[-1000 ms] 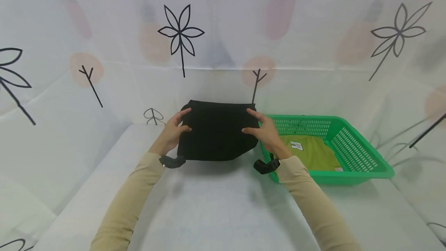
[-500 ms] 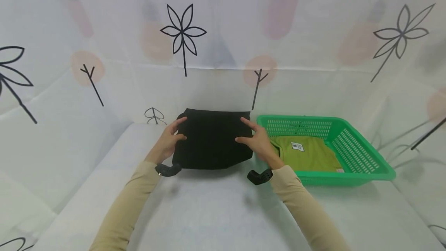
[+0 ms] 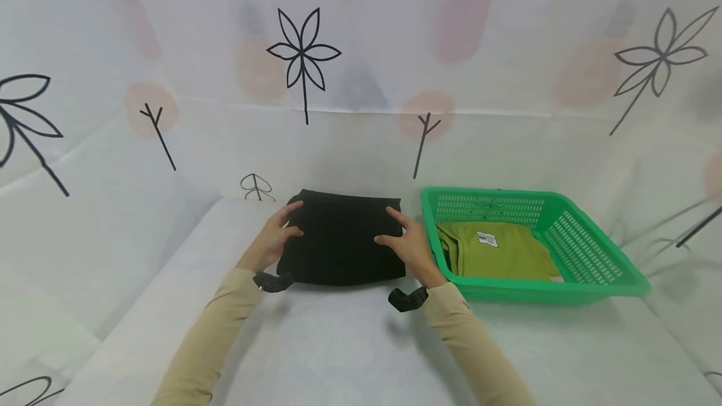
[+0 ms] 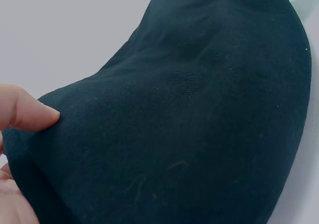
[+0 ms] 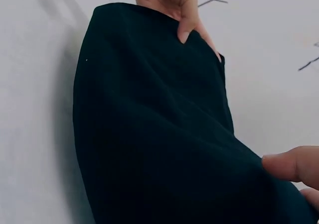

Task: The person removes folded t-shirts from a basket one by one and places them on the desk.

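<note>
A folded black cloth [image 3: 341, 240] is stretched between my two hands in front of the back wall, low over the white table. My left hand [image 3: 271, 244] pinches its left edge; in the left wrist view the thumb [image 4: 37, 113] lies on the near face, with other fingers behind the edge. On the opposite side, my right hand [image 3: 416, 252] grips the right edge, its thumb [image 5: 284, 165] showing at the border in the right wrist view. The cloth's lower edge hangs in a slight curve. Fingers behind the cloth are mostly hidden.
Right of the cloth stands a green plastic basket [image 3: 598, 290] with slotted walls. Inside lies a folded olive-green garment [image 3: 507, 259] with a white label [image 3: 487, 239]. A white sheet with flower drawings forms the back wall [image 3: 361, 149]; the white tabletop [image 3: 338, 349] spreads in front.
Both hands have lowered the black cloth and brought it nearer, slightly leftward, away from the basket. More of the basket's left side and the olive garment now shows. The grips look the same.
</note>
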`<state>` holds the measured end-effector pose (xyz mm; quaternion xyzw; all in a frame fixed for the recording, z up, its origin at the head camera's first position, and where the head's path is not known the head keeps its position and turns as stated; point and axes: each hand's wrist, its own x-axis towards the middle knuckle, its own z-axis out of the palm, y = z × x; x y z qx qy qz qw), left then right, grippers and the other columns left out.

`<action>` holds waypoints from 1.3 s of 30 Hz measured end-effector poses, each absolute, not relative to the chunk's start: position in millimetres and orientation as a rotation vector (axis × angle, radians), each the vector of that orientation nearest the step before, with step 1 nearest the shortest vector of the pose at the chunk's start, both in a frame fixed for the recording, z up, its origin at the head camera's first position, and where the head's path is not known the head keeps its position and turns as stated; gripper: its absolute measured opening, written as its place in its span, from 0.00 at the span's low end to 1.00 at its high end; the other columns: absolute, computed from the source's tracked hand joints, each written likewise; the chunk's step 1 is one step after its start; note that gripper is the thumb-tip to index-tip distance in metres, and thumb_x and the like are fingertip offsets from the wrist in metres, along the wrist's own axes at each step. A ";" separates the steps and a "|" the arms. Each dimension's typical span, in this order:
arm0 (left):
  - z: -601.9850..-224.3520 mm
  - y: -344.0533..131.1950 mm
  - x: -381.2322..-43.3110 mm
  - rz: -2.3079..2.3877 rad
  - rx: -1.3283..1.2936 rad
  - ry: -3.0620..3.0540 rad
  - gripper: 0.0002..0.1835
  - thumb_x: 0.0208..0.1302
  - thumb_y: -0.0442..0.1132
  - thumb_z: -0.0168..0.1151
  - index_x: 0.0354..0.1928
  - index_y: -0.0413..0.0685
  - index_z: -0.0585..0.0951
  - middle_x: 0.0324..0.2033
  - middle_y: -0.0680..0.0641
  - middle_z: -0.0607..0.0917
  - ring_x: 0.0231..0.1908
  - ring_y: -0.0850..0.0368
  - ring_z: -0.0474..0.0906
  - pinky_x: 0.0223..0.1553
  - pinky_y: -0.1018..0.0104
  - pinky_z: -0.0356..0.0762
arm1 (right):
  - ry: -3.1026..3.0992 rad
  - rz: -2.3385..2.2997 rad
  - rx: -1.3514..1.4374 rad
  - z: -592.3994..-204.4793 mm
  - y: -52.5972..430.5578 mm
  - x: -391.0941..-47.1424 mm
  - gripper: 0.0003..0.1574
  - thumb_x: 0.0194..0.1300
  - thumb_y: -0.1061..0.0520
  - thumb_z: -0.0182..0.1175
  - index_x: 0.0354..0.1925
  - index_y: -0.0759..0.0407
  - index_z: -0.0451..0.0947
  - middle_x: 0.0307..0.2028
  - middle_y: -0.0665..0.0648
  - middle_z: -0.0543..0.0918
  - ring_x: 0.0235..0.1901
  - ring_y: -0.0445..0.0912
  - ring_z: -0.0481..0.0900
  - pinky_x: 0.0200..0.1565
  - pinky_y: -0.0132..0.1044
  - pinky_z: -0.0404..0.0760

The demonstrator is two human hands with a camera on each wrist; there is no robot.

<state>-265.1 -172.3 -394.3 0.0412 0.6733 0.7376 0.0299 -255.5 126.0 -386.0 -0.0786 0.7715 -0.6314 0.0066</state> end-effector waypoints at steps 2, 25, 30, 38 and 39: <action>-397.4 -171.7 -267.7 2.270 0.108 2.073 0.42 0.53 0.13 0.48 0.73 0.42 0.60 0.74 0.41 0.45 0.71 0.43 0.44 0.65 0.46 0.53 | 2.415 -1.976 -0.212 -392.1 124.4 -257.3 0.47 0.54 0.67 0.69 0.71 0.56 0.64 0.72 0.57 0.58 0.72 0.54 0.46 0.66 0.56 0.54; -418.4 -161.7 -288.3 2.201 -0.055 2.109 0.44 0.50 0.12 0.44 0.72 0.42 0.59 0.74 0.39 0.34 0.71 0.40 0.24 0.68 0.44 0.38 | 2.366 -1.970 -0.029 -424.6 125.7 -276.4 0.48 0.52 0.72 0.65 0.70 0.62 0.63 0.71 0.64 0.57 0.71 0.58 0.47 0.66 0.55 0.54; -414.3 -162.4 -286.0 2.157 -0.072 2.126 0.44 0.49 0.12 0.45 0.72 0.39 0.58 0.74 0.37 0.32 0.70 0.38 0.23 0.67 0.43 0.31 | 2.377 -1.942 -0.029 -427.6 126.0 -277.2 0.47 0.51 0.72 0.66 0.69 0.64 0.63 0.71 0.65 0.58 0.71 0.59 0.49 0.65 0.56 0.56; -414.7 -167.4 -284.0 2.066 -0.102 2.156 0.43 0.52 0.12 0.49 0.73 0.40 0.58 0.74 0.35 0.37 0.71 0.37 0.28 0.67 0.42 0.37 | 2.372 -1.878 -0.022 -432.7 129.9 -276.9 0.46 0.54 0.70 0.67 0.69 0.65 0.63 0.71 0.66 0.56 0.71 0.60 0.48 0.66 0.56 0.53; -415.3 -168.2 -283.8 2.051 -0.104 2.164 0.43 0.52 0.13 0.50 0.73 0.40 0.58 0.74 0.35 0.38 0.71 0.37 0.29 0.67 0.42 0.38 | 2.374 -1.869 -0.023 -433.0 130.2 -276.5 0.46 0.54 0.69 0.67 0.69 0.65 0.63 0.71 0.67 0.55 0.71 0.60 0.48 0.66 0.57 0.53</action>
